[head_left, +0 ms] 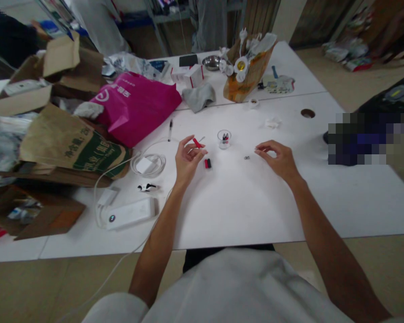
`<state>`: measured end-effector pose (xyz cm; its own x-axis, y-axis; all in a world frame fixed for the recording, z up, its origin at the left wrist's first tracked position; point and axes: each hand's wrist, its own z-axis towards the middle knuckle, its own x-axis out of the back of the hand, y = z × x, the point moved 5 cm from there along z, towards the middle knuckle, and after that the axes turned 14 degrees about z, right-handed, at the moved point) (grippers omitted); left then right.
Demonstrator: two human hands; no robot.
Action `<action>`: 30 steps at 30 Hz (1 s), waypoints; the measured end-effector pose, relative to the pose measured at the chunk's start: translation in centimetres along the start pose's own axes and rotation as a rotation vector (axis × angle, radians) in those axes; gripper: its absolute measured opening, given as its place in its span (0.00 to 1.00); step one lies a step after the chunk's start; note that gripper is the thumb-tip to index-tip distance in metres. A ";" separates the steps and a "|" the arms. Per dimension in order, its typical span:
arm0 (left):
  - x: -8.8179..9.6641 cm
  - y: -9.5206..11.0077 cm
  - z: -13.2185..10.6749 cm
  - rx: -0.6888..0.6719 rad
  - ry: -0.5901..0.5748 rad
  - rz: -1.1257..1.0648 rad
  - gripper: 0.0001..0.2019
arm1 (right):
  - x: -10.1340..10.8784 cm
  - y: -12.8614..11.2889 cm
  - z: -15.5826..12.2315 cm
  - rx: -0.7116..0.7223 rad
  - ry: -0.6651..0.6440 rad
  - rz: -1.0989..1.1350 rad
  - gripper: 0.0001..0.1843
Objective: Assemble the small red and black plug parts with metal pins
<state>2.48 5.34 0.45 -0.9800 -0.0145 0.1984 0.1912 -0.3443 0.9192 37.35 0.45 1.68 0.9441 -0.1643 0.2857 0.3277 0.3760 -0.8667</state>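
Note:
My left hand (187, 159) is closed around a small red-handled screwdriver (197, 143), whose thin metal shaft points up and to the right. Just below these fingertips a red and a black piece (208, 163) lie side by side on the white table (242, 206). A clear cup (224, 144) stands between my two hands, with small red and black pieces in it. My right hand (276, 158) hovers over the table with thumb and forefinger pinched; anything between them is too small to name. Tiny dark metal parts (247, 157) lie left of its fingertips.
A white power bank (131, 214), a coiled white cable (161, 167) and a pen (170, 130) lie on the left. Behind them are a magenta bag (138, 105) and cardboard boxes (63, 60). A grey cloth (199, 98) and a paper bag (252, 80) sit farther back.

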 end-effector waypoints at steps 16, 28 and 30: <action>-1.8 1.2 -1.6 -0.283 -0.288 0.591 0.28 | -0.9 1.4 -0.8 -0.063 -0.044 -0.034 0.09; -1.8 0.2 -2.0 -0.308 -0.414 0.743 0.28 | -1.2 2.1 -0.8 0.042 -0.109 -0.030 0.08; -1.7 0.3 -2.1 -0.319 -0.420 0.753 0.28 | -1.2 2.2 -0.8 0.048 -0.116 -0.038 0.08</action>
<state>4.12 3.34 -0.34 -0.4905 -0.0190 0.8712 0.6853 -0.6261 0.3721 36.92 0.74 -0.94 0.9278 -0.0740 0.3657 0.3621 0.4151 -0.8346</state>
